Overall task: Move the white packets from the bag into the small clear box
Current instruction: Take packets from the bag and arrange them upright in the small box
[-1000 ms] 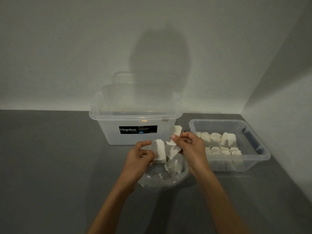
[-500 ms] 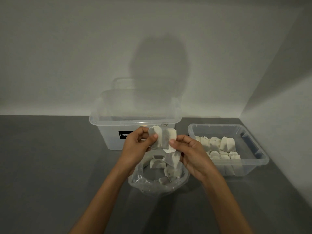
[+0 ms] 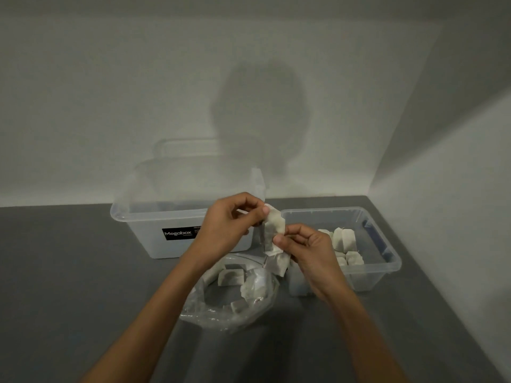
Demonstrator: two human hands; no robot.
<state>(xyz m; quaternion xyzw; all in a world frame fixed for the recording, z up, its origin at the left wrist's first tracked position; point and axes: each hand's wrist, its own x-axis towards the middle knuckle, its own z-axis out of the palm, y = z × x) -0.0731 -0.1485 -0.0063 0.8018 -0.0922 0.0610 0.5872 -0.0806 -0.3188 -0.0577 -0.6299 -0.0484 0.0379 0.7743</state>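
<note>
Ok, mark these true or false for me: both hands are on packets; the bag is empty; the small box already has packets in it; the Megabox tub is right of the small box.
1. The left hand and right hand both pinch white packets above the bag. True.
2. The bag is empty. False: several packets lie in it.
3. The small clear box already holds packets. True.
4. The Megabox tub stands right of the small clear box. False: it stands to its left.
</note>
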